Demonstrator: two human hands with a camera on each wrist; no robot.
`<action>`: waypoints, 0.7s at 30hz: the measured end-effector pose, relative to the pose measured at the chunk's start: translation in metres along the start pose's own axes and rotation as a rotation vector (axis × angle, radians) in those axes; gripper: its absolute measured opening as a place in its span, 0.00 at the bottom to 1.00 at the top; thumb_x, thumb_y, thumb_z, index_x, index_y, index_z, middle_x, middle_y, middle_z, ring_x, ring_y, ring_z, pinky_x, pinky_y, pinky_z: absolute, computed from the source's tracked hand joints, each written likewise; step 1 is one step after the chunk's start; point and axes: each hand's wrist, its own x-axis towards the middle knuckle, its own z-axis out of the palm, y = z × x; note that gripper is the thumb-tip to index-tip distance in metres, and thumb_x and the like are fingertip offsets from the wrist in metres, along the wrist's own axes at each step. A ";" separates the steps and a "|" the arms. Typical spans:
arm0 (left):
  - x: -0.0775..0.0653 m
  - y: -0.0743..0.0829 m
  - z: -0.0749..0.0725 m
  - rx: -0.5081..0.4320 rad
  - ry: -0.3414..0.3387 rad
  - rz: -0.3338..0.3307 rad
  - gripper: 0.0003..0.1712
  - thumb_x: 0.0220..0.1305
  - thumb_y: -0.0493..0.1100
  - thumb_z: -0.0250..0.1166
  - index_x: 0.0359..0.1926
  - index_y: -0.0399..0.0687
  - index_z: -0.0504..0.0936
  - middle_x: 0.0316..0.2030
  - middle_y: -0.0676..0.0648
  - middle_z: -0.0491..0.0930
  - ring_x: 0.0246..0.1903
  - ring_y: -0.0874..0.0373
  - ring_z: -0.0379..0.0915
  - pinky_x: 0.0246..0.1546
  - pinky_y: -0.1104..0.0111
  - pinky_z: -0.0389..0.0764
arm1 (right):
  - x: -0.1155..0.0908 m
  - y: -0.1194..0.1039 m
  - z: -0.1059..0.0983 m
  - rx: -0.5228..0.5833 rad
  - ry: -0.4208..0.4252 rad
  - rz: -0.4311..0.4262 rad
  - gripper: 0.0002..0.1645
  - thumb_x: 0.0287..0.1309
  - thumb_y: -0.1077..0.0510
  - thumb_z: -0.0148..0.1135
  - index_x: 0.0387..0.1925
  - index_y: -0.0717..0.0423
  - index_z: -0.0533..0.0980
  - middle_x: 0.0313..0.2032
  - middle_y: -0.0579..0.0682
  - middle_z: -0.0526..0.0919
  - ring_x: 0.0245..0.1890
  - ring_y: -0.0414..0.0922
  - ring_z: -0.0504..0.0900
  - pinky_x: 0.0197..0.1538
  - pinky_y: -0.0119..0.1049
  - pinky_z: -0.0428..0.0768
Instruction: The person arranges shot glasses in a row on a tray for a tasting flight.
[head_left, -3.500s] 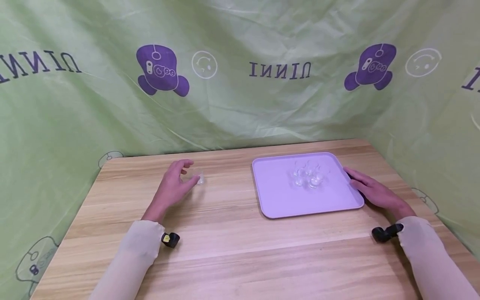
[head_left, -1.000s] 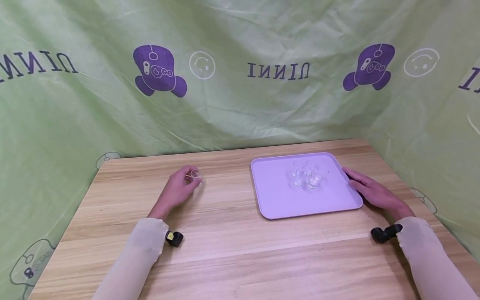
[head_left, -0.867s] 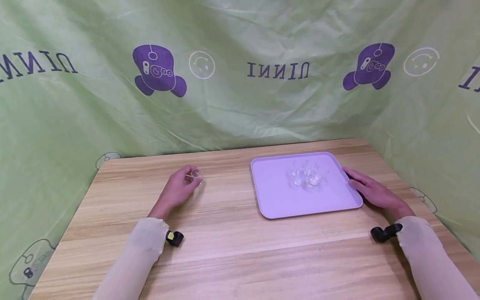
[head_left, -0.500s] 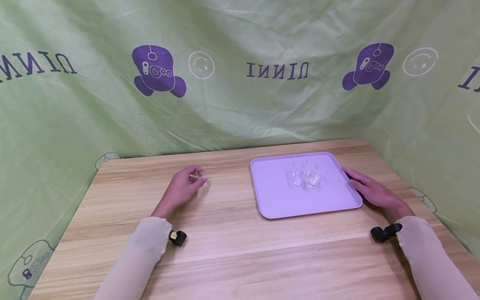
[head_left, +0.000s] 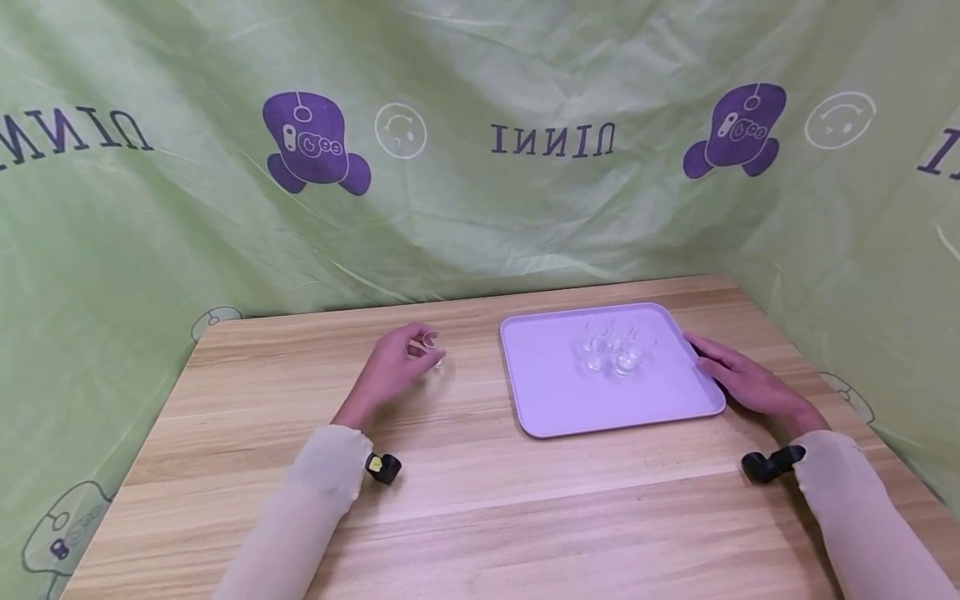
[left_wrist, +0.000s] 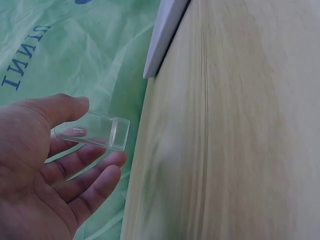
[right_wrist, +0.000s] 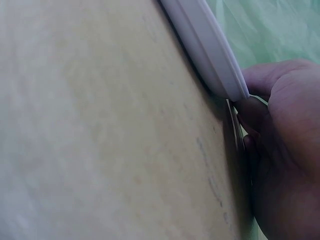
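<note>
My left hand (head_left: 397, 362) pinches a small clear shot glass (head_left: 432, 342) between thumb and fingers, left of the tray. In the left wrist view the shot glass (left_wrist: 102, 130) has its thick base pointing away from the palm, and the other fingers are loosely bent below. The base looks slightly off the table. My right hand (head_left: 750, 387) holds the right edge of a light purple tray (head_left: 570, 404). In the right wrist view the thumb laps over the tray rim (right_wrist: 217, 55) and a finger lies under it. Several clear shot glasses (head_left: 624, 362) stand grouped on the tray, right of its middle.
The wooden table (head_left: 480, 500) extends around the tray and toward me. A green curtain (head_left: 465, 217) with purple figures hangs close behind the table's back edge and at both sides.
My left hand closed on the shot glass on the table and then moved right toward the tray with it. The right hand, the tray and its glasses stay in place.
</note>
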 end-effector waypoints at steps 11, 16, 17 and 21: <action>0.013 0.020 0.030 -0.032 -0.026 0.052 0.21 0.68 0.44 0.71 0.56 0.38 0.81 0.45 0.47 0.82 0.44 0.52 0.83 0.44 0.62 0.84 | -0.002 0.000 -0.002 -0.001 0.006 -0.002 0.39 0.82 0.45 0.44 0.82 0.54 0.47 0.78 0.68 0.44 0.76 0.70 0.40 0.71 0.72 0.44; 0.017 0.028 0.046 -0.049 -0.062 0.063 0.18 0.67 0.43 0.72 0.53 0.39 0.82 0.44 0.47 0.83 0.43 0.53 0.82 0.43 0.63 0.84 | -0.002 0.000 -0.001 -0.011 0.006 0.008 0.39 0.82 0.44 0.44 0.82 0.53 0.47 0.79 0.67 0.44 0.77 0.70 0.40 0.71 0.71 0.45; 0.018 0.030 0.050 -0.051 -0.066 0.065 0.17 0.67 0.42 0.72 0.52 0.39 0.82 0.44 0.47 0.83 0.42 0.53 0.82 0.42 0.64 0.84 | -0.002 0.000 -0.001 -0.011 0.005 0.010 0.39 0.82 0.44 0.44 0.82 0.53 0.46 0.79 0.67 0.44 0.77 0.70 0.40 0.71 0.71 0.45; 0.022 0.037 0.063 -0.065 -0.084 0.086 0.13 0.67 0.40 0.71 0.49 0.41 0.83 0.42 0.47 0.83 0.41 0.54 0.82 0.41 0.65 0.84 | -0.002 0.000 -0.001 -0.013 0.006 0.010 0.39 0.82 0.43 0.44 0.82 0.53 0.47 0.79 0.67 0.44 0.77 0.70 0.40 0.71 0.71 0.44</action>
